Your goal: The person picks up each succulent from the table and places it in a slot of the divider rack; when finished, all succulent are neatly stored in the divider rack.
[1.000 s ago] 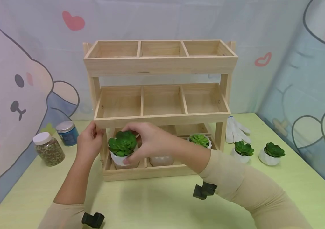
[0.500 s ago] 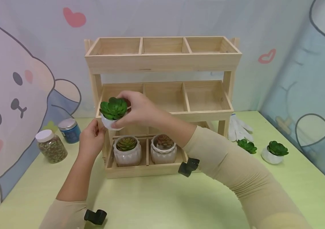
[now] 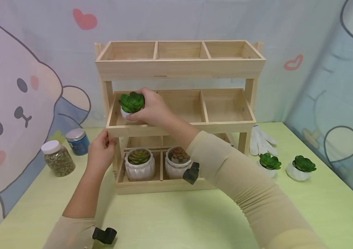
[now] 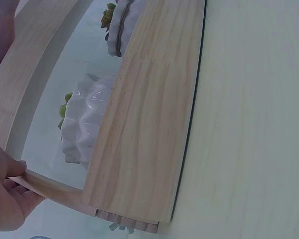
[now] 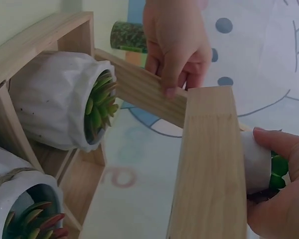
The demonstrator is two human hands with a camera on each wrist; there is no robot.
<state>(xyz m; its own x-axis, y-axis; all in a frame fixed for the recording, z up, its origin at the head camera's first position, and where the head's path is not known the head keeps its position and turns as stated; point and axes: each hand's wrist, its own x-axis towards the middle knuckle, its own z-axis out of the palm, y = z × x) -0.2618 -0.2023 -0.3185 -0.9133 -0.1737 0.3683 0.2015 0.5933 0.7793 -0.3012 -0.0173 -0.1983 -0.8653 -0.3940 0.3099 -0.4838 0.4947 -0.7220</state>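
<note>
No words or numbers can be read.

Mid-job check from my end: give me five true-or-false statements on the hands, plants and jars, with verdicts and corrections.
1. The right hand holds a green succulent in a white pot at the middle tier. True.
2. The left hand lies flat on the table. False: it grips the rack's left upright.
3. A potted succulent stands in the left compartment of the bottom tier. True.
4. The white lid is off the jar of granules. False: it sits on the jar.
5. The blue jar stands to the right of the rack. False: it stands to the left, beside the jar of granules.
</note>
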